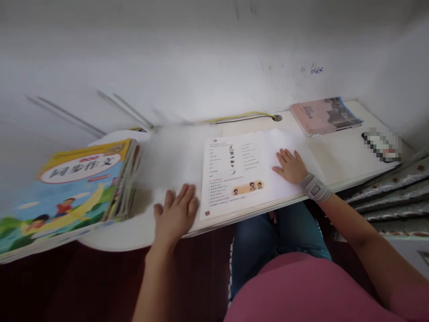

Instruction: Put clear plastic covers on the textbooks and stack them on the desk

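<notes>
A printed worksheet page (221, 183) lies flat on the white desk in front of me, with lines of text, small dark pictures and a little cartoon of people near its bottom. Just left of the page, my left hand (177, 208) rests palm down at the desk's front edge, its fingers spread and holding nothing. My right hand (291, 166) lies flat with fingers apart on a blank white sheet (276, 138) that extends to the right of the printed side. A grey band (315, 188) wraps my right wrist.
At the left stands a stack of books (77, 179) with a yellow and blue cover on top. Pink-covered books (325, 116) lie at the back right, near a blurred-out phone-like object (382, 144). A yellow cable (241, 116) runs along the wall to a round hole (277, 118).
</notes>
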Available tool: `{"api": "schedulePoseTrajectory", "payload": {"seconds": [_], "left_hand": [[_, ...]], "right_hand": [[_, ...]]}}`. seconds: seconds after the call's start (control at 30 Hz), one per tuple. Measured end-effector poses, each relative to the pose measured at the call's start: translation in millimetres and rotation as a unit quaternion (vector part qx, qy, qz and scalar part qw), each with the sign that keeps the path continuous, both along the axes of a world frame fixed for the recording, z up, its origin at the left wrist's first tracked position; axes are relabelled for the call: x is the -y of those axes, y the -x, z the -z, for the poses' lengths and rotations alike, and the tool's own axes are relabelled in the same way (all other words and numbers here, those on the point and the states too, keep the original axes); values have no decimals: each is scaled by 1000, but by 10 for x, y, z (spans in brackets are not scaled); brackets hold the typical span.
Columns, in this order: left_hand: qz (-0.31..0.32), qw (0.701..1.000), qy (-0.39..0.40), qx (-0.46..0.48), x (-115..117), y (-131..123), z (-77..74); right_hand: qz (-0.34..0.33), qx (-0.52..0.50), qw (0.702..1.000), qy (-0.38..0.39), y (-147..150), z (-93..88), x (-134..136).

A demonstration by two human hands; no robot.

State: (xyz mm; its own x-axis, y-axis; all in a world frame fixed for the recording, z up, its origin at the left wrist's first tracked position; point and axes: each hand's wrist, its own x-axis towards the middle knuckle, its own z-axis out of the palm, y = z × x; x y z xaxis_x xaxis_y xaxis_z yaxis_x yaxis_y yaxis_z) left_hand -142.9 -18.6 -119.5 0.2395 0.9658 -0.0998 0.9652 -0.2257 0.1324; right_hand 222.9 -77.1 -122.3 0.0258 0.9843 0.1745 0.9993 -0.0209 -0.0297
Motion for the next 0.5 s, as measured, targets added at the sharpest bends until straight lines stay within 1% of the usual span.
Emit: {"api": "schedulePoseTrajectory", "payload": {"seconds": [0.07, 0.1, 0.17, 0.23, 0.3, 0.33, 0.4, 0.43, 0.5], "left_hand": [[-3, 1000, -20, 11, 21, -17, 1], [-5, 999, -44, 15, 43, -29, -4], [-3, 992, -119, 29, 109, -67, -30], [14, 977, -200, 68, 205, -135, -72], [48, 961, -235, 139, 308, -241, -109], [67, 954, -230, 179, 353, -306, -116], [89, 948, -187, 243, 407, -441, -101], [85, 948, -160, 262, 410, -501, -80], [47, 954, -110, 276, 371, -577, -28]], "right_hand": [[-4, 0, 1000, -27, 122, -54, 63], [-21, -3, 999, -39, 219, -79, 107], [-79, -17, 995, -51, 462, -108, 213], [-135, -40, 989, -44, 710, -98, 320], [-161, -52, 985, -36, 891, -51, 400], [-165, -55, 984, -35, 943, -20, 424], [-166, -61, 984, -38, 976, 44, 443], [-166, -64, 983, -40, 967, 71, 440], [-172, -68, 982, -42, 926, 110, 423]]}}
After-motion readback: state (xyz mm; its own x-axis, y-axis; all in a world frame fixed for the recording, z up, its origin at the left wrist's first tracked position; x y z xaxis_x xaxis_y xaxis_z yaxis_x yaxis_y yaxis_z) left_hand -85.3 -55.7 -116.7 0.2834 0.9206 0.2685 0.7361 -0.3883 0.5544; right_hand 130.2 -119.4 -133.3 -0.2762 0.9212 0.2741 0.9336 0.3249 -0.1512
